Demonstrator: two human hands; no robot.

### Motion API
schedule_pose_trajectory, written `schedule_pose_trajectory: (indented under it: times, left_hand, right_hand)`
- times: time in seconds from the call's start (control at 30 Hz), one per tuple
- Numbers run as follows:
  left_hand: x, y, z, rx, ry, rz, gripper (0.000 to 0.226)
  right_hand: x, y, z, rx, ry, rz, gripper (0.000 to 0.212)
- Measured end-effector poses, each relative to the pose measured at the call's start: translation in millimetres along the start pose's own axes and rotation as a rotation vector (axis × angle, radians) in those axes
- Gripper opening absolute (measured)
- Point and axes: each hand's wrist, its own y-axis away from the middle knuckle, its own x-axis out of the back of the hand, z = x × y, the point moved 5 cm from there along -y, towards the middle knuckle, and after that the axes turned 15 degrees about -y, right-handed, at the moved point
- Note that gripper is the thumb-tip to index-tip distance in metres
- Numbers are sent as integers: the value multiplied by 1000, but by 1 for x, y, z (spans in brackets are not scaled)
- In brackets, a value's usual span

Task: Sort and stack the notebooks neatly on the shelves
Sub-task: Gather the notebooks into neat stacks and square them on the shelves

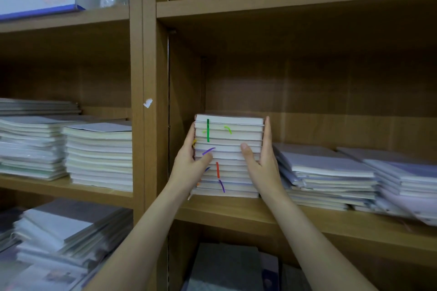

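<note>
Right now we are holding a tall stack of notebooks (pixel 228 156) between both hands, and it is sitting on the wooden shelf (pixel 236 214) in the right-hand bay, tight against the bay's left wall. Our left hand (pixel 192 160) is grasping the stack's spiral-bound side at nine o'clock, thumb curling across the page edges that face us. Our right hand (pixel 261 152) is pressing flat against the three o'clock side with straight fingers, thumb lying on the front. Coloured marker strokes in green, purple and red are showing on the page edges. Further toward three o'clock, two lower notebook piles (pixel 326 177) are leaning unevenly on the same shelf. At nine o'clock, beyond the upright, more cream-paged stacks (pixel 99 156) are resting.
</note>
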Motion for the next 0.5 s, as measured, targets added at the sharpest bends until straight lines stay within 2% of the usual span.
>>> schedule_pose_trajectory:
  times: [0.17,0.3,0.37,0.5]
  left_hand:
    - [-1,6,-6,-22,-80,-13,77]
    - [5,26,-24,18,-244,-141,70]
    - [7,32,-31,36,-397,-228,71]
    - [11,25,-40,113,-565,-320,77]
  right_hand:
    - [0,0,2,-22,-44,0,70]
    - [3,7,5,-104,-22,-29,74]
    - [8,14,6,-166,94,-95,79]
    - [22,29,8,-324,539,-259,90]
